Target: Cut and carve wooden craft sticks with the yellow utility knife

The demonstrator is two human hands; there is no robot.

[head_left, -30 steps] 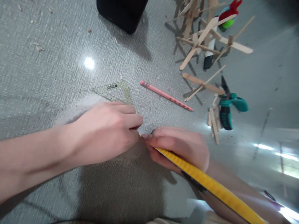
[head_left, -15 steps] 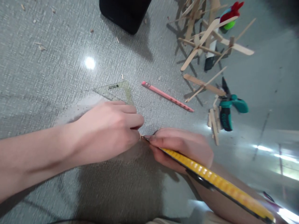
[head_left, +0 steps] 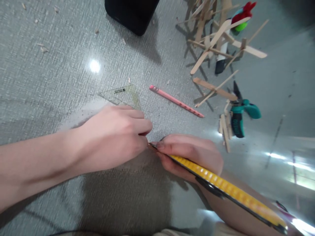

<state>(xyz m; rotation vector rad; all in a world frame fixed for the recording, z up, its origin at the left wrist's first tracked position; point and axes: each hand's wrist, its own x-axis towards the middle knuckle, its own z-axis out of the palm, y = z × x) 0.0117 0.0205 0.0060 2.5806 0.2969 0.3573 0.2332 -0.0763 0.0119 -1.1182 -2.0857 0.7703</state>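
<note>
My right hand (head_left: 193, 155) is closed around a yellow and black utility knife (head_left: 221, 186), close to its blade end. The blade tip meets a small piece of wood that pokes out from my left hand (head_left: 120, 131). Those left fingers are curled and pinch the wood, most of which they hide, so its full shape cannot be made out. Just beyond the left knuckles lies a clear set square (head_left: 133, 93), partly covered by the hand. A pink pencil (head_left: 177, 101) rests on the textured grey surface past both hands.
Craft-stick assemblies (head_left: 209, 49) stand at the far right with a white marker (head_left: 222, 50) among them. Teal and black pliers (head_left: 238, 121) lie beside cut stick pieces (head_left: 225, 132). A black object (head_left: 131, 14) sits at the top edge. Wood shavings (head_left: 43, 48) are scattered at left.
Very little differs. The knife and my right hand have shifted slightly, its rear end a bit to the left, while my left hand stays almost in place.
</note>
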